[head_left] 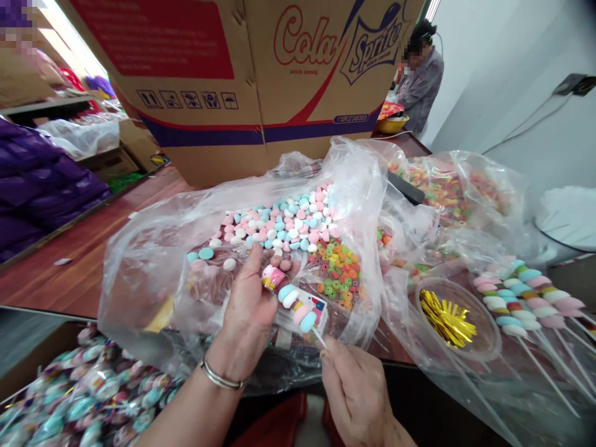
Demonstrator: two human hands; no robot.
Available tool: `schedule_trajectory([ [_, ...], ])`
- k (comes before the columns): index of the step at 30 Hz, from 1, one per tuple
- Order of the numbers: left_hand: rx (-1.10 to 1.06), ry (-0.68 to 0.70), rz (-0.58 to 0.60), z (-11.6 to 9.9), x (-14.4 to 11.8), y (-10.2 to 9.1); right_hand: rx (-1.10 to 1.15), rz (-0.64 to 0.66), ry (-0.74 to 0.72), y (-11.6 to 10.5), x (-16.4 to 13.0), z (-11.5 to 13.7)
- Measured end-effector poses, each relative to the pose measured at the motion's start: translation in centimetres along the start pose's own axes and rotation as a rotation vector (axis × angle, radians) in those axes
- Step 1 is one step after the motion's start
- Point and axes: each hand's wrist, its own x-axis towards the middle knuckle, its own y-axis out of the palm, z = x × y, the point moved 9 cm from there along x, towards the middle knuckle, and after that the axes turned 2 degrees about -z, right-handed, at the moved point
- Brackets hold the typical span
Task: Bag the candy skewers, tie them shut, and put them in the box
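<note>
My right hand (356, 388) pinches the white stick of a marshmallow skewer (298, 307), threaded with blue, white and pink pieces. The skewer points up and left toward my left hand (251, 304). My left hand is curled around a small clear wrapper (273, 277) with pink and yellow print. The skewer's tip lies close to the wrapper; whether it is inside, I cannot tell. Behind the skewer is a white printed patch with coloured dots. Beyond my hands, pink, blue and white marshmallows (284, 223) lie on clear plastic sheeting, beside a pile of coloured candy rings (339, 270).
A large carton (265, 74) stands at the back. To the right are a clear tub (488, 347) of gold twist ties, several finished skewers (526, 295) and bagged candy rings (447, 186). A box of wrapped candies (88, 397) sits lower left. Another person (426, 81) works behind.
</note>
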Motion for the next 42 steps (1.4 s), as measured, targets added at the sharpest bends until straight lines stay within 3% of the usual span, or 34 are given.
schedule_trajectory([
  [8,0.005,-0.037,-0.009,0.7,0.0,-0.4,0.002,-0.050,0.003,-0.5,0.2,0.1],
  [15,0.030,-0.027,-0.032,0.9,-0.1,-0.7,-0.064,0.031,0.060,-0.2,0.8,-0.4],
  [22,0.058,-0.009,0.000,1.0,-0.2,-0.6,-0.290,-0.074,-0.076,-0.4,1.1,0.6],
  [27,0.065,-0.030,-0.060,1.2,0.0,-0.9,-0.306,-0.126,-0.051,-0.6,1.3,0.3],
  [35,0.058,-0.032,-0.056,1.7,-0.2,-0.9,0.099,-0.079,0.275,0.2,0.7,-2.5],
  [37,0.051,-0.035,-0.059,1.8,-0.2,-1.0,0.282,-0.017,0.479,1.7,-0.2,-4.0],
  [39,0.050,-0.050,-0.052,1.9,-0.2,-1.0,0.549,0.022,0.774,3.4,-1.5,-5.6],
  [42,0.053,-0.083,-0.048,2.5,-0.4,-1.1,0.990,-0.008,1.149,5.5,-2.8,-6.0],
])
